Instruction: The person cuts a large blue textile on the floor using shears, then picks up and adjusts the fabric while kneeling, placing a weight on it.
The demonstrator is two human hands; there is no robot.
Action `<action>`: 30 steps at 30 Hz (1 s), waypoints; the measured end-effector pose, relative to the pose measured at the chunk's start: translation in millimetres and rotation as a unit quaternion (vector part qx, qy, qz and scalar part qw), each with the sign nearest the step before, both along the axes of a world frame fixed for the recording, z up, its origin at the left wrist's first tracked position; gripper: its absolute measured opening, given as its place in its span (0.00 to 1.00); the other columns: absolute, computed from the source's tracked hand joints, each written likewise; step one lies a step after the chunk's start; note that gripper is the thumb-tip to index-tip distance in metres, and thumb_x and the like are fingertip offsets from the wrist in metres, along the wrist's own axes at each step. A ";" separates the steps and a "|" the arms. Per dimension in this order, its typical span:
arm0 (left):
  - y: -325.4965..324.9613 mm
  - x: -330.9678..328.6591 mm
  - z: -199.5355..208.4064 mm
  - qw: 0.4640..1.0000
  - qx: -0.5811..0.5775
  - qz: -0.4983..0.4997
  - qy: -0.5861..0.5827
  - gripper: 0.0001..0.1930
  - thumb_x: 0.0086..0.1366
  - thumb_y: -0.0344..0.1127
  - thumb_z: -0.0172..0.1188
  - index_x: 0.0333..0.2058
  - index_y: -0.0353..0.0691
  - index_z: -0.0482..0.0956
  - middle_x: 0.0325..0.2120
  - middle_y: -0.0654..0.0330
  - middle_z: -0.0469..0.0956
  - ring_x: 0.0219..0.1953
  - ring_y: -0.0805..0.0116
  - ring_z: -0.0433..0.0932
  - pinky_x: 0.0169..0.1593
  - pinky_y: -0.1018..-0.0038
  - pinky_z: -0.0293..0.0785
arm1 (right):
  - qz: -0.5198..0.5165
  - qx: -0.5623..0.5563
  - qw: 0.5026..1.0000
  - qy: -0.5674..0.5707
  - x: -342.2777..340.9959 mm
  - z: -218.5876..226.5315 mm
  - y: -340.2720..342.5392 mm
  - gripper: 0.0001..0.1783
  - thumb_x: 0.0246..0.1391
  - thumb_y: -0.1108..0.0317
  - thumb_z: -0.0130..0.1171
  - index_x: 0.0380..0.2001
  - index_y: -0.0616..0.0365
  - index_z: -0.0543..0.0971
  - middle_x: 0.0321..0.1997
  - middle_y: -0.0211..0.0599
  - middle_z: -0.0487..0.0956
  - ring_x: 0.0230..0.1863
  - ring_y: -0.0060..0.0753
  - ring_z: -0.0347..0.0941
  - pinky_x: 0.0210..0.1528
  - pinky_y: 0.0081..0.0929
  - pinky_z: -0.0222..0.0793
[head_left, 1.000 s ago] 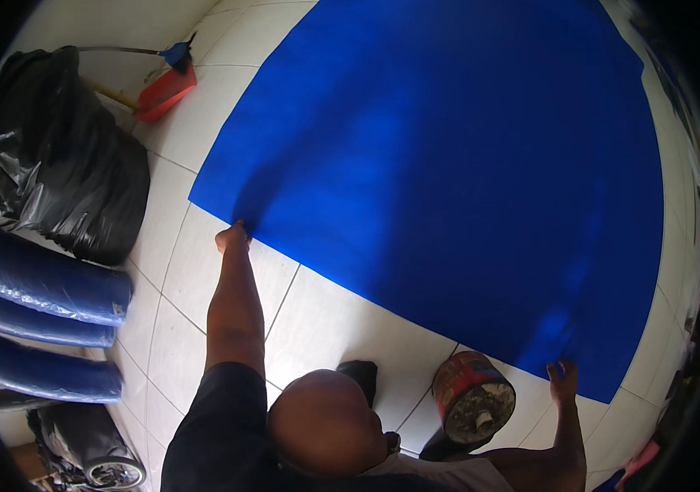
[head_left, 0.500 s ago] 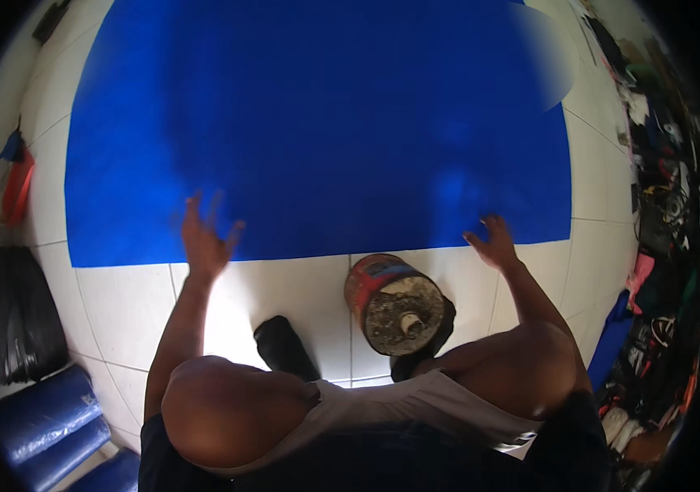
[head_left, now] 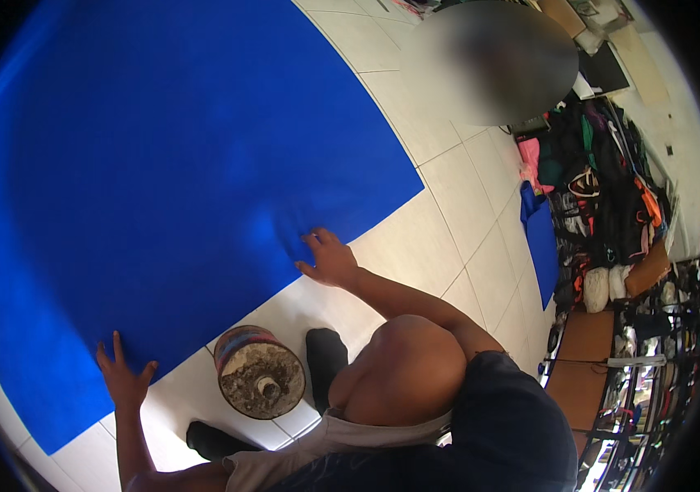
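A large blue sheet (head_left: 194,164) lies spread over the tiled floor before me. At its near edge, lower left, my left hand (head_left: 126,379) rests with fingers spread, touching or just over the material. Further right along the same edge, my right hand (head_left: 329,258) is on the sheet, fingers apart and slightly bent, with small wrinkles by the fingertips. Neither hand grips anything. Between my feet stands a round, can-like weight (head_left: 261,379), reddish on its side, with a rough, dirty grey top and a short stub in the middle.
Pale floor tiles (head_left: 448,221) run along the sheet's right side. Beyond them are a smaller blue piece (head_left: 540,246), a heap of mixed cloth and goods (head_left: 596,189), brown cardboard (head_left: 584,361) and packed shelves (head_left: 653,402). A blurred patch hides part of the upper right.
My view has swung to the right, bringing the heap and shelves in. Both hands have come down to the sheet's near edge; the can-like weight still stands between my feet.
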State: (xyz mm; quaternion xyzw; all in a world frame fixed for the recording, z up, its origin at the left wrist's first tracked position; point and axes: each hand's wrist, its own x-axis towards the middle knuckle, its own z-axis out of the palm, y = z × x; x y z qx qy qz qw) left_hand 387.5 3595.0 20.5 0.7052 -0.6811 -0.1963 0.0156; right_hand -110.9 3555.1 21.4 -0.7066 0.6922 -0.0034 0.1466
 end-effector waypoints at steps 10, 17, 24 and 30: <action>3.7 7.1 -5.7 1.000 -0.010 -0.008 0.019 0.54 0.41 0.45 0.75 0.65 0.48 0.50 0.61 0.34 0.48 0.62 0.35 0.53 0.59 0.52 0.62 | 0.229 -0.092 0.914 -0.323 100.2 71.6 -11.5 0.22 0.48 0.49 0.61 0.41 0.52 0.76 0.39 0.39 0.74 0.43 0.44 0.71 0.42 0.40 0.66; 10.7 22.5 -19.9 0.999 -0.035 -0.013 0.021 0.56 0.40 0.53 0.74 0.65 0.49 0.51 0.59 0.32 0.48 0.61 0.33 0.53 0.59 0.49 0.60 | 0.598 -0.003 0.747 -0.289 151.8 71.6 41.9 0.19 0.41 0.57 0.62 0.34 0.54 0.70 0.21 0.36 0.74 0.22 0.44 0.74 0.26 0.41 0.68; -0.8 8.5 4.1 0.996 0.070 0.004 -0.046 0.57 0.41 0.70 0.65 0.66 0.49 0.50 0.62 0.36 0.45 0.66 0.37 0.41 0.62 0.42 0.49 | 0.512 -0.014 0.812 -0.281 143.5 100.7 23.7 0.16 0.46 0.52 0.60 0.26 0.52 0.70 0.17 0.38 0.72 0.21 0.46 0.72 0.22 0.41 0.67; 2.0 15.6 5.8 0.996 0.080 0.023 -0.040 0.57 0.41 0.70 0.65 0.66 0.52 0.50 0.63 0.39 0.45 0.66 0.39 0.42 0.61 0.41 0.51 | 0.375 -0.108 0.869 -0.303 152.2 128.7 -25.2 0.17 0.39 0.52 0.69 0.24 0.48 0.73 0.12 0.31 0.68 0.16 0.38 0.68 0.17 0.34 0.62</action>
